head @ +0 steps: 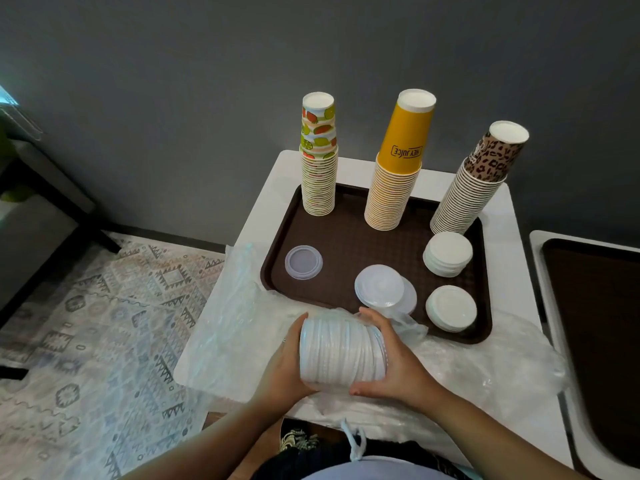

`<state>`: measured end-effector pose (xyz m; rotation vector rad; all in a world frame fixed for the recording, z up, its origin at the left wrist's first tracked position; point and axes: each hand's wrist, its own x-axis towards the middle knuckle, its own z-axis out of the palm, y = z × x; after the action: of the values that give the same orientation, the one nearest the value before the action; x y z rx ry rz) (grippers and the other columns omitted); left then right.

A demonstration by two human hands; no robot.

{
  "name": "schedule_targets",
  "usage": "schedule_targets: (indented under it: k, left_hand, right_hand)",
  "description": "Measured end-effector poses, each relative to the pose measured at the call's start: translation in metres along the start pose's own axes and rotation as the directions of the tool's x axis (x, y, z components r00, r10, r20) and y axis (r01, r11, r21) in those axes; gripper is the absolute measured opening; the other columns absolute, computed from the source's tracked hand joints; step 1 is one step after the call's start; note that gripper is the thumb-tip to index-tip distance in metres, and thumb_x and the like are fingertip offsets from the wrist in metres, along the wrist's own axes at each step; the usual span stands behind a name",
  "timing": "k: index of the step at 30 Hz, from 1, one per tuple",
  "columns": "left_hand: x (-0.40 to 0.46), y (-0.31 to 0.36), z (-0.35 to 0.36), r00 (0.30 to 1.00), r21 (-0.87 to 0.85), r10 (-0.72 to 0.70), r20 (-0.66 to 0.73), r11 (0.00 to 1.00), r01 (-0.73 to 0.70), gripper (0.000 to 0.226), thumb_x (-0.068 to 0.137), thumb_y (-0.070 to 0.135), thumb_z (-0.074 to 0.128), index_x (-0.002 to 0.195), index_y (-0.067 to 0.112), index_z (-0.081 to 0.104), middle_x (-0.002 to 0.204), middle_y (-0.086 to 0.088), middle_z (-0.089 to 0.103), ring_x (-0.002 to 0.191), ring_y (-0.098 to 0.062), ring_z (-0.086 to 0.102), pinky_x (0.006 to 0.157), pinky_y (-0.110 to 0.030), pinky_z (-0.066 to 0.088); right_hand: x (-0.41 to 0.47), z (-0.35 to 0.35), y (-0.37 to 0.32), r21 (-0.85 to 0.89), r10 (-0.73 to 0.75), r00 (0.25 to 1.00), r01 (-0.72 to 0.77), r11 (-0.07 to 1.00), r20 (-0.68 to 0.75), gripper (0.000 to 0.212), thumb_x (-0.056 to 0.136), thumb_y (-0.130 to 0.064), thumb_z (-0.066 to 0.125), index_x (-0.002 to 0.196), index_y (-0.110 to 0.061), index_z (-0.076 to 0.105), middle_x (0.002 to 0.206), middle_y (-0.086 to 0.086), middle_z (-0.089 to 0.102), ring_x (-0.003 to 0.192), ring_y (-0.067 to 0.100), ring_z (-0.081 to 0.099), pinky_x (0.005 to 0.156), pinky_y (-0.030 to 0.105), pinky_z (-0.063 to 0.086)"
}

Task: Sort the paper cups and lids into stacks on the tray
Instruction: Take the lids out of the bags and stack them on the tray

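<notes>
Item: sideways stack of clear lids [343, 353], clamped between my left hand [287, 362] and right hand [388, 355], curled round its ends so it stays together. Destination, I judge: brown tray [346, 237], beside the loose clear lids [381, 285].

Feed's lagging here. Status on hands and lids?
Both hands, left and right, grip lid stack sideways. Short of tray. Plastic wrap underneath.
</notes>
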<state>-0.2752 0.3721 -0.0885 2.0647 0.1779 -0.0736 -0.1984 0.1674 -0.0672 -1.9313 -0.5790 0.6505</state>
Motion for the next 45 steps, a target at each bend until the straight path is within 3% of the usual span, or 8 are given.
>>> schedule_targets:
  k: [4, 8, 14, 23, 28, 32, 35, 45]
  left_hand:
    - [0.007, 0.0, -0.006, 0.997, 0.027, -0.001, 0.082, 1.0, -0.001, 0.11, 0.054, 0.049, 0.081, 0.139, 0.028, 0.014, 0.142, 0.013, 0.027, 0.13, 0.017, 0.024, 0.103, -0.001, 0.02]
    - [0.009, 0.014, -0.024, 0.974, 0.0, -0.047, 0.224, 0.999, 0.048, 0.129, 0.048, 0.057, 0.077, 0.144, 0.026, -0.003, 0.147, 0.013, 0.011, 0.137, 0.003, 0.013, 0.102, 0.001, 0.013]
    - [0.01, 0.043, -0.021, 0.998, 0.065, -0.059, -0.015, 0.996, 0.059, 0.116, 0.049, 0.072, 0.067, 0.142, 0.037, 0.008, 0.145, 0.008, 0.024, 0.131, -0.009, 0.027, 0.108, -0.023, 0.025]
    - [0.009, 0.045, -0.022, 0.993, 0.179, -0.077, -0.09, 0.98, 0.092, 0.108, 0.063, 0.041, 0.084, 0.146, 0.025, 0.017, 0.134, -0.004, 0.031, 0.124, -0.016, 0.035, 0.101, -0.022, 0.029]
    - [0.006, 0.052, -0.025, 0.991, 0.157, -0.085, -0.106, 0.982, 0.101, 0.093, 0.072, 0.025, 0.078, 0.144, 0.026, 0.019, 0.129, 0.0, 0.039, 0.122, -0.009, 0.038, 0.093, -0.015, 0.028]
    - [0.002, 0.058, -0.01, 0.99, 0.236, -0.059, -0.125, 0.968, 0.087, 0.081, 0.075, 0.015, 0.068, 0.143, 0.021, 0.025, 0.138, -0.004, 0.035, 0.127, -0.02, 0.037, 0.099, -0.021, 0.031]
    - [0.003, 0.06, -0.002, 0.985, 0.258, -0.065, -0.16, 0.96, 0.106, 0.078, 0.078, 0.024, 0.071, 0.142, 0.015, 0.028, 0.137, -0.009, 0.034, 0.124, -0.024, 0.04, 0.101, -0.027, 0.034]
    - [0.01, 0.057, -0.003, 0.984, 0.311, -0.068, -0.164, 0.943, 0.117, 0.085, 0.08, 0.033, 0.071, 0.146, 0.011, 0.022, 0.128, -0.011, 0.044, 0.115, -0.022, 0.05, 0.088, -0.013, 0.032]
  right_hand:
    - [0.001, 0.002, 0.003, -0.034, -0.026, 0.999, 0.025, 0.999, -0.035, 0.096, 0.056, -0.04, 0.086, 0.133, -0.038, 0.031, 0.14, -0.02, 0.037, 0.13, -0.001, 0.036, 0.108, 0.024, 0.033]
    - [0.003, 0.0, -0.003, -0.098, -0.06, 0.996, 0.052, 0.994, -0.071, 0.086, 0.058, -0.055, 0.079, 0.129, -0.041, 0.033, 0.137, -0.022, 0.035, 0.129, -0.007, 0.033, 0.105, 0.011, 0.028]
    - [0.01, -0.001, -0.016, -0.154, -0.179, 0.978, 0.161, 0.975, -0.109, 0.053, 0.078, -0.052, 0.063, 0.126, -0.041, 0.045, 0.135, -0.023, 0.039, 0.13, -0.002, 0.036, 0.103, 0.006, 0.025]
    - [0.014, -0.002, -0.011, -0.169, -0.173, 0.982, 0.159, 0.973, -0.071, 0.043, 0.081, -0.05, 0.058, 0.122, -0.037, 0.054, 0.126, -0.026, 0.044, 0.125, -0.001, 0.041, 0.102, 0.014, 0.032]
    - [0.012, -0.003, -0.013, -0.213, -0.221, 0.974, 0.208, 0.955, -0.039, 0.03, 0.082, -0.045, 0.06, 0.112, -0.043, 0.057, 0.128, -0.026, 0.042, 0.127, 0.0, 0.038, 0.1, 0.01, 0.028]
    - [0.012, -0.001, -0.015, -0.235, -0.218, 0.976, 0.212, 0.949, 0.0, 0.022, 0.08, -0.044, 0.06, 0.102, -0.04, 0.06, 0.128, -0.029, 0.036, 0.127, -0.004, 0.033, 0.097, 0.006, 0.024]
    - [0.013, -0.002, -0.017, -0.287, -0.261, 0.965, 0.258, 0.923, 0.029, 0.02, 0.081, -0.043, 0.06, 0.101, -0.038, 0.061, 0.124, -0.022, 0.034, 0.125, -0.002, 0.033, 0.098, 0.007, 0.026]
    - [0.019, -0.008, -0.024, -0.478, -0.338, 0.934, 0.349, 0.806, 0.112, 0.032, 0.082, -0.059, 0.055, 0.101, -0.033, 0.06, 0.112, -0.016, 0.035, 0.109, 0.005, 0.031, 0.091, 0.028, 0.043]
